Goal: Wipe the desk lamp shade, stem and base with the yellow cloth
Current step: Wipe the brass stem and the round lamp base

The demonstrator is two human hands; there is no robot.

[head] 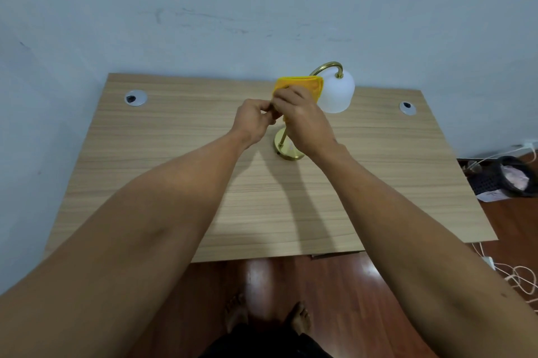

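Right grip [300,116] — yellow cloth [302,85] inside

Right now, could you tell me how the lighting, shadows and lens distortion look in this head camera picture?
In the head view, light is soft and even; the arms cast a faint shadow on the desk below the lamp base; a bright glare patch sits on the wooden floor; the wide lens bows the desk edges and enlarges the forearms; the yellow cloth looks slightly blurred.
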